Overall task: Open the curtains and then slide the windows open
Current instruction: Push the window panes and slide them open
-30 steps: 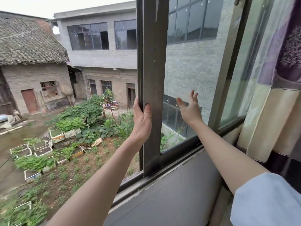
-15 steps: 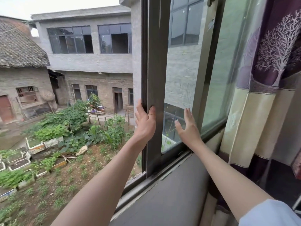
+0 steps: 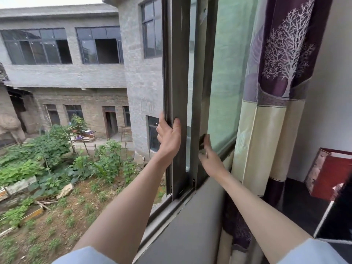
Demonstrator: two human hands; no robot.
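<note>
Grey metal sliding window sash (image 3: 180, 96) is seen at frame centre, pushed right so only a narrow glass strip shows between its left stile and the next grey upright (image 3: 198, 103). Left half of the frame is open to the yard. Left hand (image 3: 168, 139) is clamped on the sash's left stile: thumb on the inner face, fingers wrapped round the outer edge. Right hand (image 3: 210, 159) is held flat against the lower right of the glazing, fingers straight and together, not gripping. Purple-and-cream patterned fabric curtain (image 3: 270, 111) is gathered at the right of the frame, just beside the window. Red box (image 3: 329, 174) sits at right edge.
</note>
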